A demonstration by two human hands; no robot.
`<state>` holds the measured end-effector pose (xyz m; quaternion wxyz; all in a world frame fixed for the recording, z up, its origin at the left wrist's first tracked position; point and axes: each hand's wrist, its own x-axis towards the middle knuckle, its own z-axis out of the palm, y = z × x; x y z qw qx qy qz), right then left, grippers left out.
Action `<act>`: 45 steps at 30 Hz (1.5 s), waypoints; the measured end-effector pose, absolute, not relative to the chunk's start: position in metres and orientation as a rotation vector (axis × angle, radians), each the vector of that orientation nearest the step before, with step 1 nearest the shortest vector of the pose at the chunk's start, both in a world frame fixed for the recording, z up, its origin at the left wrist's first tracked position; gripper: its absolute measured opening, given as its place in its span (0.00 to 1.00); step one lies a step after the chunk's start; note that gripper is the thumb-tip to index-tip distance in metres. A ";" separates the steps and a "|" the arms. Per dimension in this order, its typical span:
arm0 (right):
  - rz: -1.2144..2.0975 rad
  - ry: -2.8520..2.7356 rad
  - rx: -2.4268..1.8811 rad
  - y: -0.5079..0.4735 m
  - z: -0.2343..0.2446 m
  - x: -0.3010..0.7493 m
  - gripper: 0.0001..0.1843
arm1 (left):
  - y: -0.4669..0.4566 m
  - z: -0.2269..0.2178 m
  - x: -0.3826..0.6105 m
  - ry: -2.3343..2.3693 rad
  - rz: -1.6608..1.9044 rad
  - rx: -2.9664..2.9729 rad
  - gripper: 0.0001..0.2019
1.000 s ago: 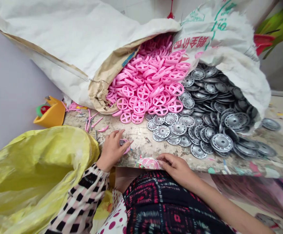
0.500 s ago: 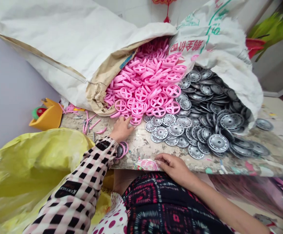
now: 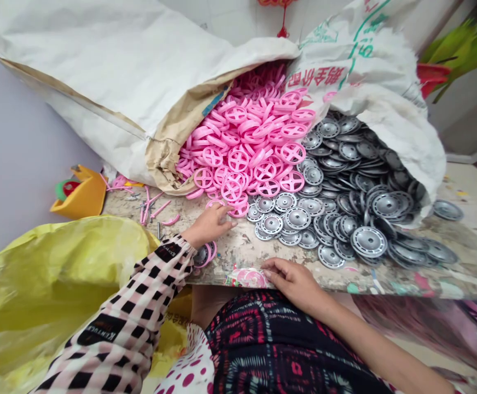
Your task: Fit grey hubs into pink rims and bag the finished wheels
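Plenty left, I'd say: pink wheels (image 3: 238, 160) and grey discs (image 3: 298, 218) lie heaped, some pink-rimmed pieces (image 3: 205, 254) look joined, left hand (image 3: 209, 224) curled, hold unclear, right hand (image 3: 291, 278) half-open, seemingly empty.

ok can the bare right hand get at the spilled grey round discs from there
Probably yes: the right hand lies at the near edge, with only scuffed tabletop visible between it and the grey round discs.

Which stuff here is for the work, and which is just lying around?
Seemingly for the work:
- round pink plastic wheels with spokes, close to the left hand
- round grey slotted discs
- dark discs with pink rims

Probably just lying around:
- thin pink sticks
- angular yellow-orange plastic piece
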<state>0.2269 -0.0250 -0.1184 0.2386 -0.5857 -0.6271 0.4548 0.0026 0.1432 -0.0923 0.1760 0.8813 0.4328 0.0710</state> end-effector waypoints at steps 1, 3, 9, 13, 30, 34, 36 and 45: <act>1.248 -1.716 -1.606 -0.025 -0.118 0.227 0.14 | 0.143 -0.092 0.002 1.221 0.230 2.474 0.23; 1.249 -1.719 -1.609 -0.025 -0.117 0.227 0.14 | 0.142 -0.090 0.002 1.296 0.309 2.421 0.17; 1.234 -1.724 -1.608 -0.025 -0.118 0.226 0.14 | 0.153 -0.085 0.017 1.714 0.624 2.198 0.16; 1.229 -1.728 -1.614 -0.026 -0.119 0.227 0.14 | 0.169 -0.087 0.031 1.771 0.708 2.110 0.32; 1.597 -1.200 -1.422 -0.022 -0.122 0.231 0.24 | 0.068 -0.064 0.036 1.072 0.778 2.320 0.07; 1.756 -0.846 -1.270 -0.022 -0.107 0.232 0.30 | 0.030 -0.073 0.040 0.861 0.742 2.412 0.13; 1.796 -0.803 -1.194 -0.022 -0.099 0.232 0.26 | 0.021 -0.078 0.045 0.827 0.739 2.390 0.14; 1.411 -0.930 -1.274 -0.018 -0.093 0.241 0.21 | 0.016 -0.077 0.069 0.866 0.596 0.897 0.19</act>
